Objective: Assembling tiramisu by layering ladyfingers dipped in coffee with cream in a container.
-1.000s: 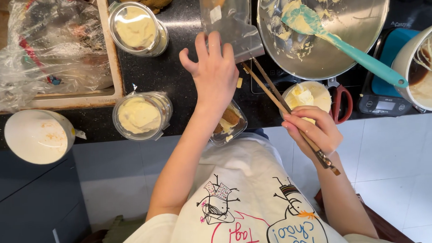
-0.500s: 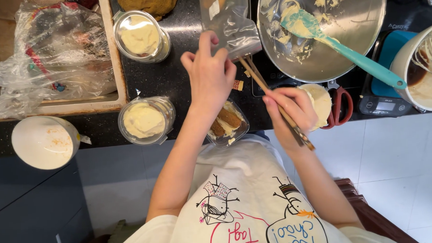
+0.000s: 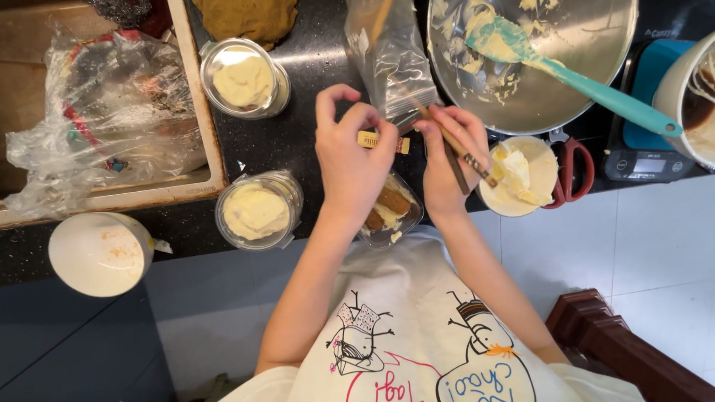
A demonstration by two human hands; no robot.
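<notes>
Left hand (image 3: 354,161): fingers curled, thumb and forefinger tips drawn toward the lower corner of a clear plastic bag (image 3: 390,53); whether they actually pinch it cannot be told.

Right hand (image 3: 449,160): fingers pressed together around wooden chopsticks (image 3: 457,148), fingertips touching the same bag corner.

Plastic bag: lies on the black counter (image 3: 308,139), just above both hands, beside a steel mixing bowl (image 3: 590,50) holding a teal spatula (image 3: 563,71).

Clear cup with biscuit layers (image 3: 389,212): under the left wrist.

Two cream-filled cups (image 3: 259,211), (image 3: 245,78): left of the hands.

Small bowl of cream (image 3: 523,175) and red scissors (image 3: 572,166): right of the right hand.
</notes>
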